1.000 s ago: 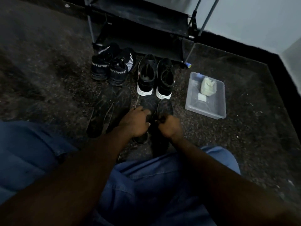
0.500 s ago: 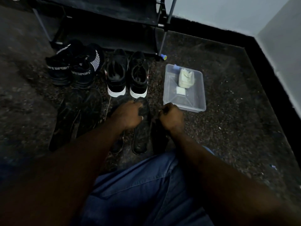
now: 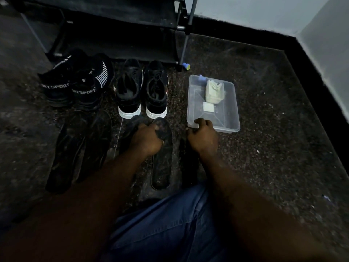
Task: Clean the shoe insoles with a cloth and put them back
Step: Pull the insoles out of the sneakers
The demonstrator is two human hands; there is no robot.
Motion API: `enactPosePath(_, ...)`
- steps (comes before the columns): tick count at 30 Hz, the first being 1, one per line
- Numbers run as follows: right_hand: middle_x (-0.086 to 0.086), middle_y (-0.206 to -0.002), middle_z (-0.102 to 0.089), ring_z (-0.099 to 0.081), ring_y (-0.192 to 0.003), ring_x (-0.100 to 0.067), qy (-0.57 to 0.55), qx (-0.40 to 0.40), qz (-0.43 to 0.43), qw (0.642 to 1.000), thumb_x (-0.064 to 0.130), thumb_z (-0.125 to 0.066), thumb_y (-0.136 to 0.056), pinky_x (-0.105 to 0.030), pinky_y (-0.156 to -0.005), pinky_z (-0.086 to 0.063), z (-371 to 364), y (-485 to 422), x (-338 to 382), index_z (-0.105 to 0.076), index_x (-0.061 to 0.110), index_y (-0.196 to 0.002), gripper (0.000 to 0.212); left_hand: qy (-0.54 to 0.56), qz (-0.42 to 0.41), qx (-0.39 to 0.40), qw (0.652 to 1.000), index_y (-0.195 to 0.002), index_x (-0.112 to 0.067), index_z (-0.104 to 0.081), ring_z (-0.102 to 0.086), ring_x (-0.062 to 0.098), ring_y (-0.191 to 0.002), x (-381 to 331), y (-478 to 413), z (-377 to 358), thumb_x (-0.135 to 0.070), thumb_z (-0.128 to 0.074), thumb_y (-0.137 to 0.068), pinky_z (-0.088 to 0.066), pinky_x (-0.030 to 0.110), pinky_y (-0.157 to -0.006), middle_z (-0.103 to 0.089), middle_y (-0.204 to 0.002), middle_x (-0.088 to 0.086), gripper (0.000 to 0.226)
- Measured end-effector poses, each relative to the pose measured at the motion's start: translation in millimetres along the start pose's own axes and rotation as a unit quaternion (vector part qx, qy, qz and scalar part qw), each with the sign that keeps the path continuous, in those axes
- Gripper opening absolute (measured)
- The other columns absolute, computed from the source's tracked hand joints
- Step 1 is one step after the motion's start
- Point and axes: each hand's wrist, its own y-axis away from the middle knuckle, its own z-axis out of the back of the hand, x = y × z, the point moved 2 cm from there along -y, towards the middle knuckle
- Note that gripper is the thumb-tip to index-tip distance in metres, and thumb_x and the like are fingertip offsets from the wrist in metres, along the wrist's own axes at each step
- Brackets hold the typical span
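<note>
My left hand [image 3: 147, 138] grips the toe end of a dark, dusty insole [image 3: 161, 163] lying on the floor in front of me. My right hand [image 3: 203, 137] is at the near left corner of a clear plastic tray [image 3: 231, 110], its fingers curled over the rim. Inside the tray sit a pale crumpled cloth [image 3: 214, 90] and a small white square [image 3: 208, 107]. Two larger dark insoles [image 3: 79, 148] lie side by side to the left. Behind them stand black sport shoes [image 3: 75, 87] and black sneakers with white soles [image 3: 142, 93].
A black shoe rack [image 3: 113, 25] stands behind the shoes, with a small blue cap [image 3: 186, 66] by its leg. A pale wall with a black skirting [image 3: 311, 59] bounds the speckled floor on the right. My blue-trousered knee [image 3: 170, 224] is below my arms.
My right hand has let go of the insole and moved right to the tray's corner. My left hand still holds the insole. The view has shifted right.
</note>
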Motion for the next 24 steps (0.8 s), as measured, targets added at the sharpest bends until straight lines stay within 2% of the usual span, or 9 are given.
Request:
enactPosePath(4, -0.008, -0.13, -0.057, -0.062, -0.111, -0.034, 0.018, 0.0, -0.015, 1.0, 0.04, -0.062, -0.093, -0.041, -0.09, -0.05, 6, 0, -1, -0.06, 0.019, -0.131, 0.043, 0.018, 0.02, -0.019, 0.999, -0.134, -0.025, -0.058, -0.06, 0.036, -0.122, -2, -5, 2, -0.027, -0.074, -0.08, -0.051, 0.043, -0.104, -0.055, -0.137, 0.014, 0.056)
enactPosePath(7, -0.008, -0.123, -0.06, -0.063, -0.108, -0.033, 0.031, -0.001, -0.013, 0.999, 0.042, -0.061, -0.094, -0.038, -0.086, -0.049, 7, 2, -2, -0.063, 0.018, -0.124, 0.039, 0.041, 0.037, -0.029, 0.998, -0.127, -0.029, -0.061, -0.064, 0.036, -0.116, 0, -11, -1, -0.031, -0.073, -0.073, -0.054, 0.044, -0.101, -0.061, -0.132, 0.012, 0.056)
enactPosePath(11, -0.009, -0.104, -0.07, -0.068, -0.096, -0.033, 0.087, -0.027, -0.032, 0.995, 0.055, -0.057, -0.095, -0.036, -0.079, -0.051, 9, 4, -2, -0.071, 0.016, -0.101, 0.042, 0.054, 0.045, -0.031, 0.997, -0.123, -0.029, -0.063, -0.066, 0.036, -0.111, 2, -16, -4, -0.037, -0.072, -0.071, -0.056, 0.045, -0.097, -0.064, -0.126, 0.011, 0.053)
enactPosePath(14, -0.01, -0.096, -0.073, -0.07, -0.089, -0.034, 0.13, -0.038, -0.041, 0.99, 0.059, -0.053, -0.095, -0.036, -0.075, -0.053, 10, 8, 1, -0.074, 0.015, -0.096, 0.049, 0.06, 0.05, -0.035, 0.996, -0.131, -0.026, -0.059, -0.065, 0.037, -0.114, -3, -17, -5, -0.038, -0.072, -0.072, -0.055, 0.047, -0.098, -0.065, -0.127, 0.013, 0.061)
enactPosePath(17, -0.011, -0.095, -0.073, -0.071, -0.087, -0.034, 0.136, -0.035, -0.012, 0.99, 0.057, -0.052, -0.096, -0.037, -0.075, -0.054, 7, 9, 6, -0.073, 0.016, -0.096, 0.046, 0.077, 0.064, -0.039, 0.994, -0.138, -0.021, -0.054, -0.063, 0.038, -0.119, -9, -15, -6, -0.039, -0.076, -0.081, -0.052, 0.047, -0.102, -0.066, -0.13, 0.015, 0.064)
enactPosePath(20, -0.011, -0.095, -0.073, -0.07, -0.089, -0.035, 0.113, -0.014, 0.008, 0.993, 0.059, -0.051, -0.096, -0.038, -0.077, -0.054, 5, 6, 10, -0.071, 0.017, -0.096, 0.047, 0.109, 0.076, -0.037, 0.99, -0.131, -0.019, -0.059, -0.064, 0.036, -0.118, -11, -16, -9, -0.038, -0.077, -0.084, -0.052, 0.043, -0.102, -0.068, -0.127, 0.014, 0.054)
enactPosePath(24, -0.01, -0.095, -0.072, -0.068, -0.089, -0.033, 0.057, 0.022, 0.013, 0.998, 0.065, -0.052, -0.095, -0.04, -0.08, -0.057, 5, 6, 12, -0.069, 0.02, -0.096, 0.048, 0.096, 0.073, -0.016, 0.993, -0.105, -0.016, -0.076, -0.068, 0.031, -0.112, -12, -18, -11, -0.029, -0.073, -0.086, -0.055, 0.039, -0.099, -0.074, -0.119, 0.008, 0.023)
